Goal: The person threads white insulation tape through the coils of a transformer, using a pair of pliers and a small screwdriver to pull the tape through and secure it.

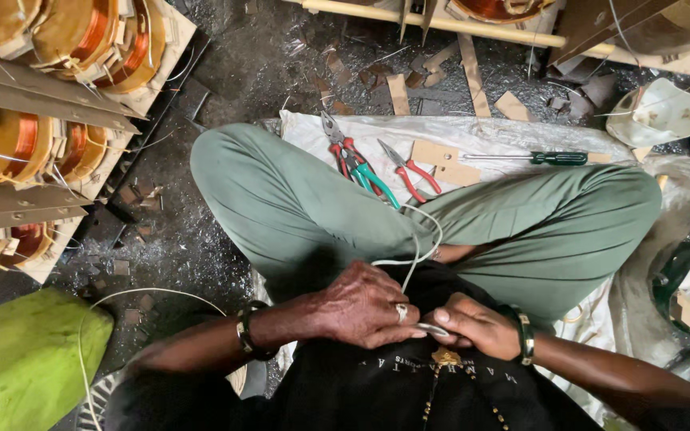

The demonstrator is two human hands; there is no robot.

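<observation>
The person is sitting cross-legged on a pale, crumpled plastic sheet [473, 132], both hands meeting low in the lap against a black shirt. The left hand [365, 307], wearing a ring and a dark wristband, is curling its fingers closed over a thin white flexible tube [418, 247], pinching it near the end that is poking out toward the other hand. The right hand [473, 326], with a green bangle on its wrist, is closing its fingers tight around the same tube end, the two hands touching at the knuckles. From the grip the tube is looping up toward twelve o'clock over the olive-green trousers [297, 199], then doubling back down.

At twelve o'clock from the hands, beyond the knees, a pair of red-and-green-handled combination pliers [353, 160] is lying on the sheet, just beside a pair of red-handled cutters [410, 169] at about one o'clock. Further toward one o'clock a long screwdriver with a green handle [557, 158] is resting next to flat brown card pieces [445, 160].

At ten o'clock, well apart, copper-wound coils wrapped in tan paper [81, 48] are sitting in a frame. At eight o'clock a bright green rounded object [21, 359] is lying on the gritty dark floor [225, 72]. A white cap [656, 112] is lying at two o'clock.
</observation>
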